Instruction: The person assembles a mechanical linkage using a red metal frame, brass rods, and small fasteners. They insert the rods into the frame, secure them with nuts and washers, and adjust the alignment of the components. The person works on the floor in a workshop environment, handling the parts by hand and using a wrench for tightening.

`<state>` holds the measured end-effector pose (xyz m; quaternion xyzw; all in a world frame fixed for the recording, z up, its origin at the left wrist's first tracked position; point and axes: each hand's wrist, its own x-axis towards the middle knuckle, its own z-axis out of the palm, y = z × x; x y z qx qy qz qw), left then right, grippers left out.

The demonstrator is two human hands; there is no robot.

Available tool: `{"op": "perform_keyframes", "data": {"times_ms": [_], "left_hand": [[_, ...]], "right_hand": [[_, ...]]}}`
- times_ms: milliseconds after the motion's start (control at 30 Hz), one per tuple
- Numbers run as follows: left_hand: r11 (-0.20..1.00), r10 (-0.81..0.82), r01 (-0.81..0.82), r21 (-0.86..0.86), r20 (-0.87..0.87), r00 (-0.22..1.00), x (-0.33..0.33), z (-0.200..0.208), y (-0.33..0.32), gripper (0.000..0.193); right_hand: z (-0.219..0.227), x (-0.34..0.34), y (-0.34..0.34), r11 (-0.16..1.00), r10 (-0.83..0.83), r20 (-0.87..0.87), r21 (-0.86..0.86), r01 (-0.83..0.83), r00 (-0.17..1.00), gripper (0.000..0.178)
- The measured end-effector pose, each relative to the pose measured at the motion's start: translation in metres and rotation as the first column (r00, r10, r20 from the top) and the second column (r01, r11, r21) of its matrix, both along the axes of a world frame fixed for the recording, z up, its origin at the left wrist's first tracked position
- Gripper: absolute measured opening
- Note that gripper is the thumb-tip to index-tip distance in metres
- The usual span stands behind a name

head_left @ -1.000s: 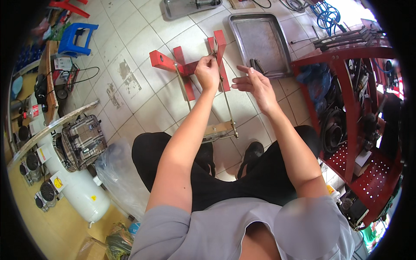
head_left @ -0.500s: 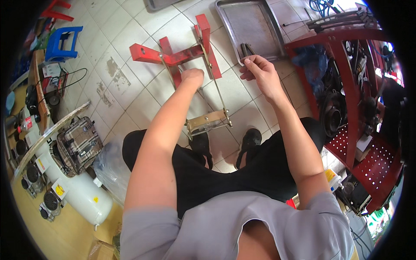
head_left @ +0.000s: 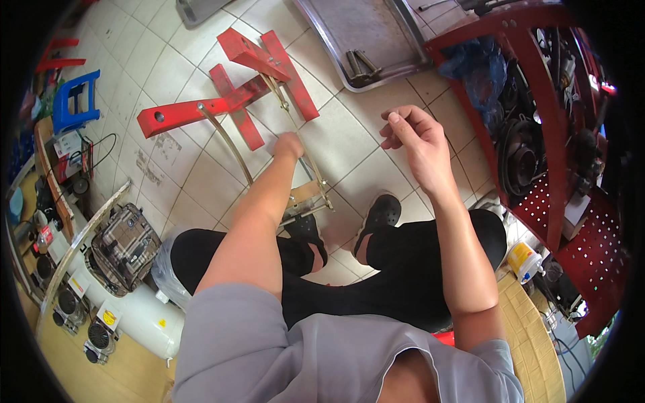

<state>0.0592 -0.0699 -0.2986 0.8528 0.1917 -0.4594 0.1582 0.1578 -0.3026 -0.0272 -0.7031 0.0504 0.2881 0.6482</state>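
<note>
A red metal stand with splayed legs lies on the tiles in front of me. Thin metal rods run from it toward a brass-coloured crosspiece near my shoes. My left hand is closed beside the right-hand rod, inside the frame. Its fingertips are hidden, so whether it grips the rod does not show. To the right, my right hand hangs in the air above the floor, thumb pressed to the curled fingers. Anything in that pinch is too small to make out.
A metal tray holding a few dark bolt-like pieces lies beyond my right hand. At right stands a dark red perforated rack full of parts. A blue stool, plaid bag and white tank are at left.
The red stand has swung to the left, its far end more than its near end. My left hand has moved slightly nearer to me; my right hand has drawn away from the tray. The view has shifted.
</note>
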Motion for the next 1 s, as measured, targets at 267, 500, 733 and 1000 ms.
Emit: {"op": "perform_keyframes", "data": {"times_ms": [267,500,733,1000], "left_hand": [[0.957,0.259,-0.175,-0.230,0.410,0.875,0.009,0.021,0.039,0.023],[0.799,0.591,-0.448,-0.400,0.660,0.464,0.038,0.122,0.050,0.028],[0.719,0.654,-0.429,-0.547,0.742,0.150,0.062,0.151,0.057,0.040],[-0.127,0.990,-0.345,-0.930,-0.097,-0.105,0.068,0.124,0.063,0.025]], "right_hand": [[-0.001,0.017,0.006,0.996,0.086,0.027,-0.008,-0.086,0.996,0.028],[-0.001,0.042,0.037,0.978,0.169,0.081,0.106,-0.177,0.982,0.027],[-0.003,0.036,0.063,0.956,0.259,0.074,0.123,-0.267,0.963,0.028],[-0.004,0.032,0.079,0.941,0.326,0.055,0.081,-0.330,0.944,0.032]]}}
